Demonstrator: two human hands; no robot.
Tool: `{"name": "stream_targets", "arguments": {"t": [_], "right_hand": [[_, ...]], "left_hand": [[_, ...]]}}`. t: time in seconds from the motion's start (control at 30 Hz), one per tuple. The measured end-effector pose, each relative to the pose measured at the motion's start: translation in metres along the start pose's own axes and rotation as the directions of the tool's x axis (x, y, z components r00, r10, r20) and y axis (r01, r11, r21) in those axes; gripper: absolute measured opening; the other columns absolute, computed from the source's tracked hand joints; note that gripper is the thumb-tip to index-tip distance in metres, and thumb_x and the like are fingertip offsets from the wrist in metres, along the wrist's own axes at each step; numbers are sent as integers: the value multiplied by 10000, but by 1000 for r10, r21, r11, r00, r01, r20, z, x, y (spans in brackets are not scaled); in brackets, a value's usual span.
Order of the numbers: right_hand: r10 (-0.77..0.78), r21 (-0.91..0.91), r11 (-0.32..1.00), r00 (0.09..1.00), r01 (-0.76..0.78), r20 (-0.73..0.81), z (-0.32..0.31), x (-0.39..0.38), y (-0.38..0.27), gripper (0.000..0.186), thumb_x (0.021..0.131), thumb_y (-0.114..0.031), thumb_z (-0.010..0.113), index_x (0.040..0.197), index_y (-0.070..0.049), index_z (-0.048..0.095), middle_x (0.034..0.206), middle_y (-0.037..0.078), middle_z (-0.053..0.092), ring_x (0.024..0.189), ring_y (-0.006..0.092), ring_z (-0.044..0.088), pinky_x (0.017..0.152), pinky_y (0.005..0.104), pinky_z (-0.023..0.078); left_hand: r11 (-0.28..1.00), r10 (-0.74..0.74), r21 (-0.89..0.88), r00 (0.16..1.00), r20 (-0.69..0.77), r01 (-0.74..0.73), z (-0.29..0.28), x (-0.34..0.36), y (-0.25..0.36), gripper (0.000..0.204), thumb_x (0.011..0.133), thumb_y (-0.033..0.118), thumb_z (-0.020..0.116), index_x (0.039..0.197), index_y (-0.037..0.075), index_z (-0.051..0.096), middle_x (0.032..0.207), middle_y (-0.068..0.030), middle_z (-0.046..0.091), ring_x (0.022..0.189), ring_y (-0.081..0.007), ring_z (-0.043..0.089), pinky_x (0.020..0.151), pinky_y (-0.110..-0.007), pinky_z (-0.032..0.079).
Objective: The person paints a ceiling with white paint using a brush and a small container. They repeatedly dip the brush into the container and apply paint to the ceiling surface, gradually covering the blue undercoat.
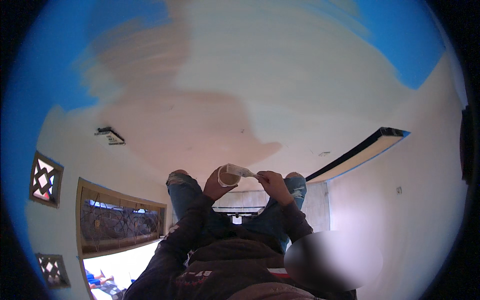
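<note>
My left hand [213,186] is wrapped around a small round tub [230,182], held up in front of my lap between my knees. Its mouth faces up, and its inside looks pale beige. In my right hand [275,187] is a paintbrush [245,172], gripped by its handle. The brush points left, and its whitish head lies over the tub's rim. Whether the bristles touch paint inside cannot be made out. Beyond my hands rises a wall [280,65] with pale, streaky paint over blue; blue patches show at the upper left and upper right.
A dark-edged ledge [355,154] juts out at the right. On the left wall are a wood-framed window with a metal grille [122,220], patterned vent blocks [46,179] and a bright opening below. A small box fixture [110,136] sits on the pale wall. My shadow falls across it.
</note>
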State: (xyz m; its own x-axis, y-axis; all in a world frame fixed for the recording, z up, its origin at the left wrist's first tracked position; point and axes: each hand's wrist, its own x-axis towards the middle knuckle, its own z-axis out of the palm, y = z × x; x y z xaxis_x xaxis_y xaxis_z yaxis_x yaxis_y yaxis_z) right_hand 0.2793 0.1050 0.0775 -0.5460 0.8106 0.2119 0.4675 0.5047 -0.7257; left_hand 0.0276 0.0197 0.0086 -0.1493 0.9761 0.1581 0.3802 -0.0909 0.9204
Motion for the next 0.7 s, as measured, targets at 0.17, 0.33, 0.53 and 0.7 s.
{"name": "stream_targets", "arguments": {"t": [0.17, 0.33, 0.53, 0.7], "right_hand": [[97, -33, 995, 989, -94, 108, -7, 0, -15, 293, 987, -284, 640, 1026, -10, 740, 929, 226, 720, 886, 419, 689, 779, 488, 544], [99, -66, 994, 986, -91, 133, -7, 0, -14, 282, 988, -268, 639, 1035, -12, 747, 937, 221, 725, 887, 416, 692, 793, 483, 549], [84, -74, 994, 994, -78, 75, -5, -1, -7, 283, 986, -271, 644, 1046, -17, 753, 957, 206, 735, 889, 405, 698, 804, 476, 554], [110, -43, 993, 993, -108, 50, -6, -3, -9, 272, 989, -264, 642, 1042, -21, 753, 940, 199, 735, 871, 392, 697, 786, 475, 549]], "left_hand": [[1000, 8, -3, 999, 51, -8, -4, 3, 15, 735, 745, 254, 920, 1357, 64, 559, 1310, -125, 640, 1231, -292, 620, 1077, -399, 491], [1000, 0, 26, 997, 74, -2, -5, 5, 16, 747, 746, 264, 920, 1363, 58, 553, 1309, -127, 641, 1234, -293, 615, 1075, -399, 489], [999, -9, 46, 999, 45, 7, -4, 4, 19, 765, 743, 286, 924, 1371, 63, 549, 1326, -132, 628, 1226, -297, 619, 1062, -403, 497], [996, 8, 88, 1000, -3, -8, 0, 3, 5, 751, 741, 287, 924, 1359, 64, 559, 1313, -132, 632, 1219, -296, 624, 1051, -406, 504]]}}
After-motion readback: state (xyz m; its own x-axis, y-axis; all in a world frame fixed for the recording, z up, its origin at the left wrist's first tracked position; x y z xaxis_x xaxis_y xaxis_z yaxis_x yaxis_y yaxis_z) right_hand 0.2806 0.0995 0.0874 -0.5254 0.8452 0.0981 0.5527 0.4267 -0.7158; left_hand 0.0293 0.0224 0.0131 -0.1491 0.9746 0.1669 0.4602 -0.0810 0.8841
